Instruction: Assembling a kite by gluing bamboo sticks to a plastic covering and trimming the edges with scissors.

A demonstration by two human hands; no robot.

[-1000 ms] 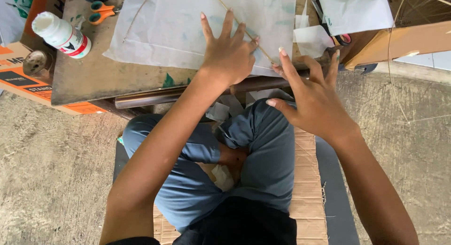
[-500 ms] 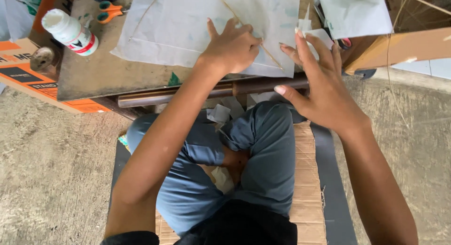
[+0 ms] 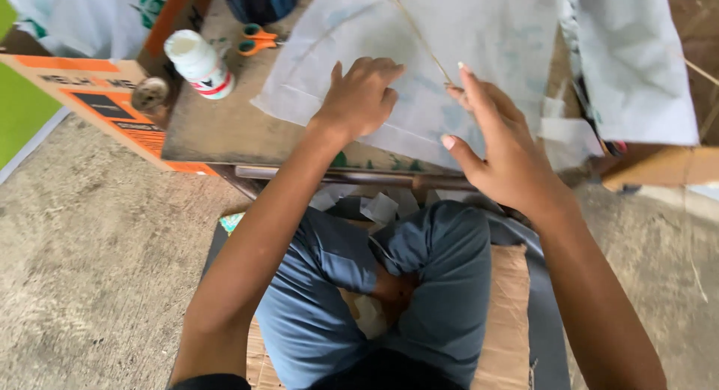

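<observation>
A thin white paper sheet [image 3: 479, 38] lies on a low wooden board [image 3: 225, 128], with a thin bamboo stick [image 3: 419, 34] running across it. My left hand [image 3: 363, 98] rests on the paper with its fingers curled under, knuckles pressing down. My right hand [image 3: 498, 147] is beside it, fingers extended, fingertips touching the paper close to the stick's lower end. Neither hand grips anything.
A white glue bottle [image 3: 198, 61] and orange-handled scissors [image 3: 258, 38] lie at the board's far left. An orange cardboard box [image 3: 112, 105] is left of it. More white paper [image 3: 636, 68] sits at right. Paper scraps [image 3: 378, 206] lie by my crossed legs on cardboard [image 3: 509, 315].
My left hand went from fingers spread flat to curled into a loose fist on the paper. My right hand moved up from the board's edge onto the sheet near the stick.
</observation>
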